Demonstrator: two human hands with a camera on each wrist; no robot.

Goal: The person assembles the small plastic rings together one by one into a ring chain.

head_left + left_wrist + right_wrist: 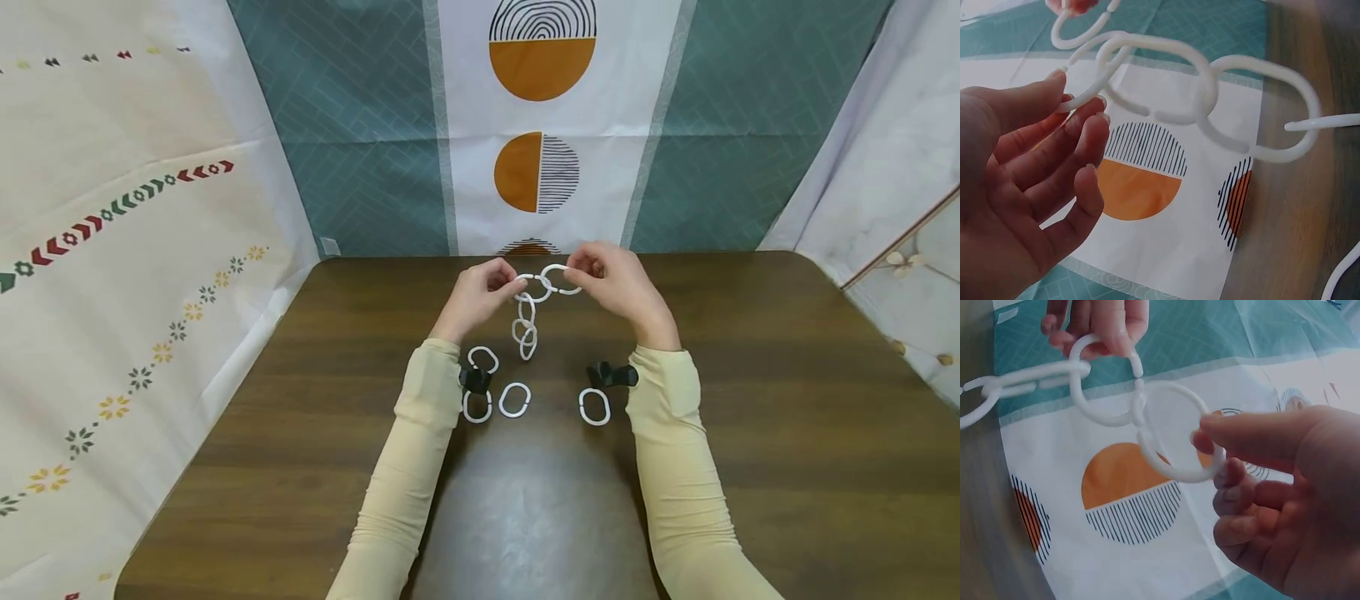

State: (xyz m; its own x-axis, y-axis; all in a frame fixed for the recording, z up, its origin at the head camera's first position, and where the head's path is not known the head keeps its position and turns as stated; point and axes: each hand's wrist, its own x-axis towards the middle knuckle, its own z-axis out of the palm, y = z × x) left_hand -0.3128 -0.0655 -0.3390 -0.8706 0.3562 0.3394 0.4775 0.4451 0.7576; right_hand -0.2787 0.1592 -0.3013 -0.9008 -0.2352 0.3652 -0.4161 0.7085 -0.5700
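Note:
My left hand (480,296) pinches a white oval plastic link between thumb and fingers, above the far part of the table. From that link a short chain of white links (521,329) hangs down, its lower end near the tabletop. My right hand (621,285) pinches another white link (1175,473) by its outer side. In the right wrist view this link is hooked through the one in my left hand. Small slits show in several links. The fingertips cover parts of both held links.
Loose white links lie on the brown wooden table (300,433): one link (515,416) in the middle, one link (582,408) to the right, two more by the left wrist, partly behind its black camera mount (475,381). Patterned cloths (360,167) hang behind and beside the table.

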